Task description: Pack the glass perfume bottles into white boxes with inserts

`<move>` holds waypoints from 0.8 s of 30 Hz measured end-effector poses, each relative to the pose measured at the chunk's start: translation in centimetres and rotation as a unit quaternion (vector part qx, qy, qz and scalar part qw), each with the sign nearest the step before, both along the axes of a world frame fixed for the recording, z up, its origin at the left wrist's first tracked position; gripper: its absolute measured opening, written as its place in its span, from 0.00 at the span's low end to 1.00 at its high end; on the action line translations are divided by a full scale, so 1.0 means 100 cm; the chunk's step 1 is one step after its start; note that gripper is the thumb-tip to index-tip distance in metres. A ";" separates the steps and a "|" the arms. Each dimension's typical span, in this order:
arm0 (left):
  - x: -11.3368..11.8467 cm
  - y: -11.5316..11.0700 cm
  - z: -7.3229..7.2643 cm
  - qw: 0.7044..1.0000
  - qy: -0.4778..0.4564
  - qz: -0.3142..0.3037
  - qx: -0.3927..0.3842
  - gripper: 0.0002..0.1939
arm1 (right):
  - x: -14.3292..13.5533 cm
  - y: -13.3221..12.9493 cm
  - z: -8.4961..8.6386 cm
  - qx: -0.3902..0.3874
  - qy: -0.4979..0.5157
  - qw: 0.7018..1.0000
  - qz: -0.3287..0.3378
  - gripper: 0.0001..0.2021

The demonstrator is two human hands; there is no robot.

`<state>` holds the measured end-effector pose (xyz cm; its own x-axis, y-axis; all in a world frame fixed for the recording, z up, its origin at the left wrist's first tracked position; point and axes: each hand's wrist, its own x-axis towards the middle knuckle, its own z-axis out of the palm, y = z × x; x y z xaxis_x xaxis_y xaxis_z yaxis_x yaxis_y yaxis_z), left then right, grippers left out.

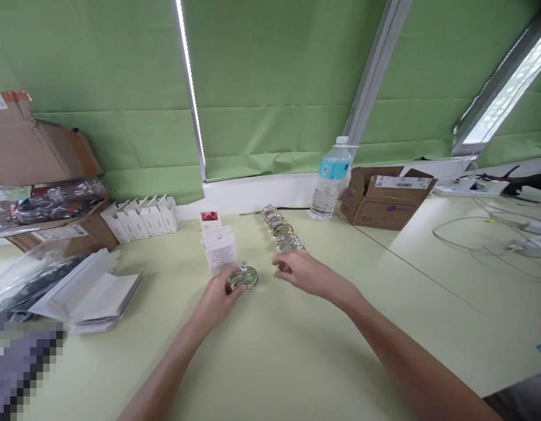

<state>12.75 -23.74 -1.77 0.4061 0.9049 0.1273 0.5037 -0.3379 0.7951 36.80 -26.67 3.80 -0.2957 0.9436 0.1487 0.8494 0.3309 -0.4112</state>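
My left hand (220, 297) grips a round clear glass bottle (245, 277) by its left side; the bottle stands upright on the pale green table (270, 351). To the right, my right hand (299, 270) hovers with curled fingers near the front end of a row of similar glass bottles (283, 230). Whether anything small is between its fingertips is hidden. Behind the held bottle stand white printed cartons (219, 248), one close to my left hand. A small card with a red picture (210, 217) shows behind them.
Several white boxes (141, 221) stand at the back left, beside brown cartons (89, 228) and stacked papers (95, 292). A water bottle (329, 184) and an open brown box (382, 202) are at the back right. Cables (485, 234) lie farther right.
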 end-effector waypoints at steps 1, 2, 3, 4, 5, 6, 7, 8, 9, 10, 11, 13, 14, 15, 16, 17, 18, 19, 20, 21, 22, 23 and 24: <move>0.000 0.000 0.001 1.000 0.000 0.000 0.002 0.19 | -0.004 0.000 0.005 0.001 0.041 0.999 0.010 0.04; 0.000 -0.001 0.001 1.000 0.000 0.000 0.003 0.19 | -0.009 0.001 0.010 0.006 0.081 0.996 0.018 0.06; 0.000 -0.001 0.002 1.000 -0.002 -0.001 0.003 0.19 | -0.015 0.002 0.015 0.018 0.114 0.993 0.025 0.07; 0.000 -0.002 0.003 1.000 -0.005 -0.002 0.003 0.18 | -0.021 0.003 0.020 0.037 0.134 0.990 0.031 0.07; 0.000 -0.002 0.003 1.000 -0.007 -0.004 0.003 0.18 | -0.028 0.004 0.026 0.058 0.141 0.988 0.038 0.07; 0.001 -0.002 0.004 1.000 -0.010 -0.005 0.002 0.18 | -0.034 0.007 0.031 0.078 0.139 0.986 0.045 0.07; 0.001 -0.003 0.004 1.000 -0.012 -0.004 0.001 0.18 | -0.040 0.009 0.035 0.093 0.132 0.985 0.053 0.07; 0.001 -0.003 0.004 1.000 -0.013 -0.003 0.000 0.18 | -0.045 0.012 0.039 0.102 0.123 0.985 0.064 0.08; 0.001 -0.003 0.004 1.000 -0.015 -0.001 0.000 0.18 | -0.050 0.014 0.041 0.105 0.113 0.985 0.076 0.08; 0.002 -0.003 0.004 1.000 -0.016 0.001 0.000 0.19 | -0.053 0.016 0.042 0.106 0.103 0.985 0.087 0.08; 0.002 -0.003 0.004 1.000 -0.018 0.003 0.000 0.19 | -0.056 0.018 0.041 0.105 0.093 0.986 0.095 0.09; 0.002 -0.003 0.004 1.000 -0.022 0.004 0.000 0.19 | -0.058 0.021 0.035 0.099 0.078 0.986 0.106 0.09; 0.002 -0.003 0.004 1.000 -0.022 0.003 0.000 0.19 | -0.058 0.021 0.031 0.096 0.072 0.987 0.109 0.09; 0.002 -0.003 0.004 1.000 -0.021 0.003 0.000 0.19 | -0.057 0.021 0.026 0.094 0.068 0.987 0.111 0.09; 0.002 -0.003 0.004 1.000 -0.019 0.002 0.001 0.18 | -0.057 0.021 0.022 0.095 0.064 0.987 0.113 0.09; 0.003 -0.003 0.004 1.000 -0.016 0.001 0.001 0.18 | -0.056 0.020 0.018 0.099 0.059 0.987 0.114 0.09; 0.003 -0.003 0.004 1.000 -0.013 0.002 0.001 0.18 | -0.056 0.019 0.015 0.106 0.053 0.986 0.114 0.10; 0.003 -0.003 0.004 1.000 -0.011 0.002 0.001 0.19 | -0.057 0.018 0.012 0.114 0.045 0.986 0.114 0.10; 0.003 -0.003 0.004 1.000 -0.010 0.002 0.000 0.19 | -0.058 0.017 0.010 0.122 0.035 0.985 0.114 0.10; 0.003 -0.003 0.003 1.000 -0.010 0.001 -0.001 0.19 | -0.059 0.017 0.008 0.129 0.024 0.985 0.115 0.11; 0.003 -0.003 0.003 1.000 -0.011 0.000 -0.002 0.19 | -0.060 0.016 0.007 0.135 0.014 0.984 0.114 0.11; 0.003 -0.003 0.003 1.000 -0.013 0.000 -0.003 0.19 | -0.062 0.016 0.006 0.138 0.006 0.984 0.112 0.11; 0.004 -0.002 0.003 1.000 -0.014 -0.001 -0.003 0.19 | -0.063 0.016 0.006 0.139 0.000 0.984 0.111 0.10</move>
<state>13.10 -23.98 -1.49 0.4039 0.9050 0.1332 0.4804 -0.3338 0.8110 30.51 -25.11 4.36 -0.4894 0.7789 0.3922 0.7439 0.6076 -0.2784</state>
